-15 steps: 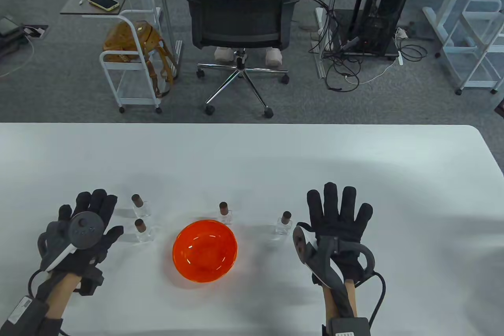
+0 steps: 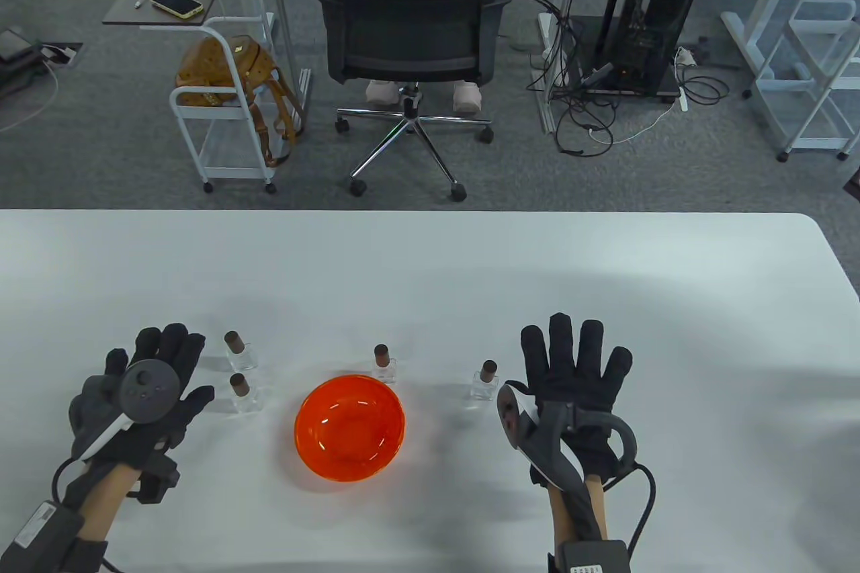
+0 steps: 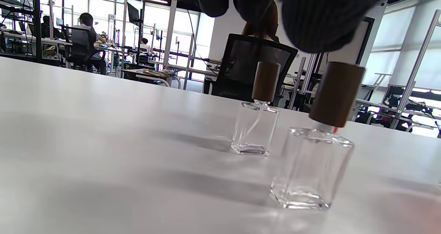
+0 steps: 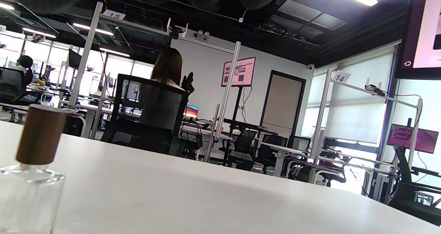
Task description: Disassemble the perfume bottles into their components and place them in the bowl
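Observation:
Several clear glass perfume bottles with brown caps stand on the white table (image 2: 430, 264). Two stand at the left, a far bottle (image 2: 238, 350) and a near bottle (image 2: 242, 391). A third bottle (image 2: 383, 362) stands behind the orange bowl (image 2: 349, 428), which holds nothing. A fourth bottle (image 2: 485, 380) stands to the bowl's right. My left hand (image 2: 151, 391) lies flat and open, left of the two left bottles, touching nothing. My right hand (image 2: 576, 365) is open with fingers spread, just right of the fourth bottle. The left wrist view shows the near bottle (image 3: 315, 158) and the far bottle (image 3: 256, 123). The fourth bottle (image 4: 32, 172) shows in the right wrist view.
Beyond the table's far edge a person sits in a black office chair (image 2: 410, 29). A white cart (image 2: 228, 103) with a brown bag stands to its left. Cables and a computer tower (image 2: 655, 15) are at the back right.
Both hands shifted very slightly; the left hand moved a little to the right, toward the bottles. Nothing else moved.

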Motion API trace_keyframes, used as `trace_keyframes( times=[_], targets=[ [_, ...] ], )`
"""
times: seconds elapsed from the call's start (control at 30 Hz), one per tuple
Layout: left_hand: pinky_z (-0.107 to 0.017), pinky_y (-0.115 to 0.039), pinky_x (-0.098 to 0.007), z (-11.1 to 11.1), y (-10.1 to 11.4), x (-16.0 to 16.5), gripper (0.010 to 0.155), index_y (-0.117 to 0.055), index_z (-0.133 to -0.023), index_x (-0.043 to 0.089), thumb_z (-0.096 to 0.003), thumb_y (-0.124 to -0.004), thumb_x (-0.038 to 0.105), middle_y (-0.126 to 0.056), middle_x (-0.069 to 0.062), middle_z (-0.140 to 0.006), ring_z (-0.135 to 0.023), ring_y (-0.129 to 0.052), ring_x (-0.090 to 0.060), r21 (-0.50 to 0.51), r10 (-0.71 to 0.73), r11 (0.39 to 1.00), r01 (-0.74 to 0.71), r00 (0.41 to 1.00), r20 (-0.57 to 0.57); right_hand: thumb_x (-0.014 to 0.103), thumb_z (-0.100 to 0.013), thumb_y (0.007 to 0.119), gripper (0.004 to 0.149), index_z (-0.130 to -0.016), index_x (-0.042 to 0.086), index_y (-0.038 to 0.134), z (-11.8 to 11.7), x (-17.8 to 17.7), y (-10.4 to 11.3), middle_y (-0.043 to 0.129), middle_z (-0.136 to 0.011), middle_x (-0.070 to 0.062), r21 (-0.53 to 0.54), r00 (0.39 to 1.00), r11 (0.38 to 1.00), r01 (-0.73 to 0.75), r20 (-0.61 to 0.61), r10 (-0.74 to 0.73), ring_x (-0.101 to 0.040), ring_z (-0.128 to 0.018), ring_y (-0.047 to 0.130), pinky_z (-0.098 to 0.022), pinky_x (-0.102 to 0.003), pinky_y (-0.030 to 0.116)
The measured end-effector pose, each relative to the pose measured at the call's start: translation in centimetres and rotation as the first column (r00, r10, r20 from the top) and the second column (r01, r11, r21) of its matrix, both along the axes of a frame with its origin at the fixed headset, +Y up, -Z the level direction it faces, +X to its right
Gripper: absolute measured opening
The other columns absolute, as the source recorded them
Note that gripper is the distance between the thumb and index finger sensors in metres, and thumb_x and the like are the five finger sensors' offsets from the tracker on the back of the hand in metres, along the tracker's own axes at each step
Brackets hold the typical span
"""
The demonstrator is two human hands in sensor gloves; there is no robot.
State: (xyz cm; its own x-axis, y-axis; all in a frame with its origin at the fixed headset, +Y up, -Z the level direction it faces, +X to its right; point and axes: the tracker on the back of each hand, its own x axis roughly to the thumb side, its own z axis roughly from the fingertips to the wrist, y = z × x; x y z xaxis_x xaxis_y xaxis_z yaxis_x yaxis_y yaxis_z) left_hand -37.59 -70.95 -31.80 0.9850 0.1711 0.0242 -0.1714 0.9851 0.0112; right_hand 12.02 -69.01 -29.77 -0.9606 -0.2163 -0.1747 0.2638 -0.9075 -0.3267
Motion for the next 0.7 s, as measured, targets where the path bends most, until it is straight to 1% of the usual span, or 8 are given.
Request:
trace_keyframes(
  times=[0.5, 0.57, 0.7],
  targets=[
    [-0.08, -0.024, -0.067, 0.1, -0.1, 0.3, 0.079, -0.051, -0.114, 0.031, -0.0426, -0.078, 0.053, -0.044, -0.003, -0.126, -0.12, -0.037, -0.036, 0.0, -0.012, 1.0, 0.012, 1.0, 0.01, 0.064, -0.034, 0.062, 0.077, -0.103, 0.037, 0.041, 0.1, -0.2, 0.1, 0.037, -0.117, -0.001, 0.0, 1.0, 1.0, -0.002, -0.008, 0.002, -0.041, -0.112, 0.045, -0.072, -0.074, 0.034],
    [-0.08, -0.024, -0.067, -0.1, -0.3, 0.3, 0.079, -0.051, -0.114, 0.031, -0.0426, -0.077, 0.053, -0.044, -0.003, -0.126, -0.12, -0.037, -0.036, -0.004, -0.008, 1.0, 0.008, 1.0, 0.007, 0.063, -0.034, 0.062, 0.077, -0.104, 0.037, 0.041, 0.1, -0.2, 0.1, 0.037, -0.117, -0.001, -0.001, 1.0, 1.0, 0.0, -0.007, 0.0, -0.04, -0.112, 0.045, -0.072, -0.074, 0.034],
    [-0.08, -0.024, -0.067, -1.2, -1.2, 0.2, 0.079, -0.052, -0.114, 0.031, -0.0425, -0.078, 0.052, -0.045, -0.003, -0.126, -0.12, -0.037, -0.036, -0.048, 0.003, 0.999, -0.004, 1.0, -0.01, 0.063, -0.034, 0.062, 0.077, -0.104, 0.037, 0.041, 0.1, -0.2, 0.2, 0.038, -0.117, -0.001, -0.005, 1.0, 1.0, 0.003, -0.002, -0.003, -0.04, -0.112, 0.045, -0.072, -0.074, 0.034]
  ],
)
